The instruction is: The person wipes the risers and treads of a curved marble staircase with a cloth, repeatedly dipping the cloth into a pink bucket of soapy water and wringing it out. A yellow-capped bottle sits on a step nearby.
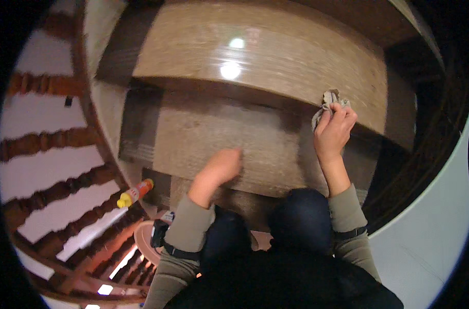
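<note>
My right hand (335,131) grips a crumpled grey cloth rag (327,105) between thumb and fingers. The rag touches the front edge of the upper stair step (275,56), towards that step's right end. Over the lower stair step (219,129), my left hand (221,167) is curled into a loose fist. Nothing shows in the left hand, which is slightly blurred. Both steps have brownish, streaked surfaces with darker bands at their ends.
Dark wooden balusters (49,139) run along the left of the staircase. Near them is an orange bottle with a yellow cap (135,193). Below it, a pinkish basin or bucket (141,239) is partly hidden by my left arm. A pale wall (425,232) curves along the right.
</note>
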Action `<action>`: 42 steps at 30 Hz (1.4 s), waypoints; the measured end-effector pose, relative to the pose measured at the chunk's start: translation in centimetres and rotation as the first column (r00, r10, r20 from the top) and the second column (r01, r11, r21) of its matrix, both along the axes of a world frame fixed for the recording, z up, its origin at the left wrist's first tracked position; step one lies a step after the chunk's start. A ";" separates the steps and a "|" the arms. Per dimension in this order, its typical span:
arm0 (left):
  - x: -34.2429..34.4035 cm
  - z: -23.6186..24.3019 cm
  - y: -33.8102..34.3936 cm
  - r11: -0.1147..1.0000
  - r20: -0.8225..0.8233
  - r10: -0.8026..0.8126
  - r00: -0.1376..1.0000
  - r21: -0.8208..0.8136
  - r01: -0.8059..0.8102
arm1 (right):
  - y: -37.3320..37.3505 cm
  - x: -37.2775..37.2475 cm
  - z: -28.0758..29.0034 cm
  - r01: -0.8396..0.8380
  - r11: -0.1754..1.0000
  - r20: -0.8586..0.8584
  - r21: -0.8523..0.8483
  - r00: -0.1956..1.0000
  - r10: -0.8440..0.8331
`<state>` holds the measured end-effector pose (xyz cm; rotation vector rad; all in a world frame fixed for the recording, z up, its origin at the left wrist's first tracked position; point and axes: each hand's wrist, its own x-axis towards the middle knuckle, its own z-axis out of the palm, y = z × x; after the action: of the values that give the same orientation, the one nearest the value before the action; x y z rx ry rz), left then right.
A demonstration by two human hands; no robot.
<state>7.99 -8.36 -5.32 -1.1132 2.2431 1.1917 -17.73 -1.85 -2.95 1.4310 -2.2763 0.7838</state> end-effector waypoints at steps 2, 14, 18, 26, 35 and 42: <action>-0.1 0.4 0.8 0.999 -0.021 -0.013 1.000 -0.046 0.012 | -1.9 2.6 0.5 -0.059 0.997 -0.061 0.043 0.996 0.062; 2.7 0.1 0.0 0.993 -0.068 0.086 0.994 -0.073 -0.091 | -8.7 5.5 -3.6 -0.711 0.594 -0.241 0.376 0.544 0.804; 3.9 0.1 0.2 0.978 -0.132 0.143 0.981 -0.132 -0.160 | -1.4 -3.4 -3.1 -0.653 0.643 -0.266 0.400 0.589 0.763; 4.5 -0.5 -0.4 0.994 -0.061 0.086 0.994 -0.068 -0.090 | 2.3 -3.7 -0.6 -0.430 0.871 -0.244 0.238 0.842 0.482; 3.5 -0.5 -0.3 0.990 -0.052 0.101 0.994 -0.094 -0.105 | 5.1 -5.5 1.7 -0.140 0.948 -0.118 0.286 0.977 0.179; 2.3 -0.3 -0.4 0.991 -0.058 0.065 0.996 -0.112 -0.072 | 3.1 -3.1 -1.0 -0.145 0.983 0.075 0.114 0.988 0.137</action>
<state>10.30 -8.71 -5.57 -1.2243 2.3573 1.1454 -20.87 1.20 -3.99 1.6587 -2.3263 0.7585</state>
